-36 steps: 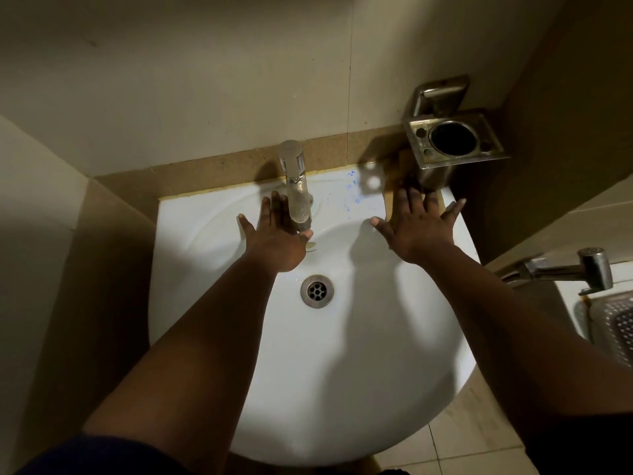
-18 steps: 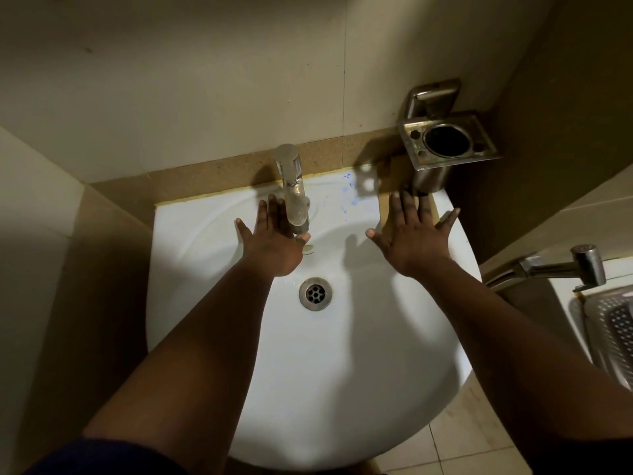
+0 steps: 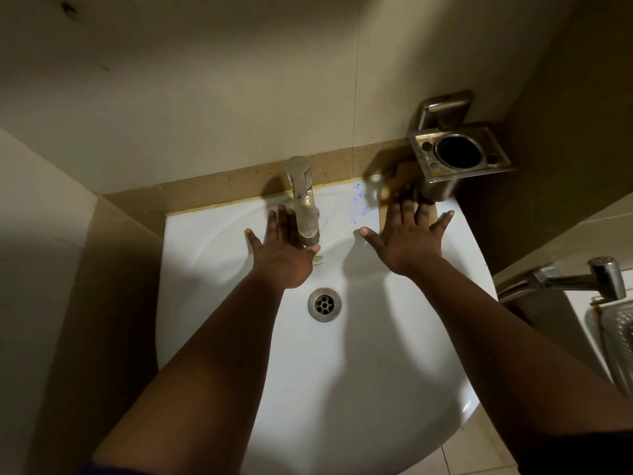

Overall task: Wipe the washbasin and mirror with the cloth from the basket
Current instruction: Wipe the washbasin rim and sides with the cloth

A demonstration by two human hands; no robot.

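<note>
Washbasin (image 3: 342,389): glossy white ceramic. Tap (image 3: 303,197), drain (image 3: 324,304): shiny metal. Holder (image 3: 459,156): dull, stained metal. Wall tiles (image 3: 205,80): smooth, matt.

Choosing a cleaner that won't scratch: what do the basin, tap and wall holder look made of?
Washbasin: glossy white, likely glazed ceramic, with soft reflections. Tap: shiny silver metal, probably chrome-plated. Wall holder: duller brushed metal, maybe stainless steel, with dark spotting.
</note>
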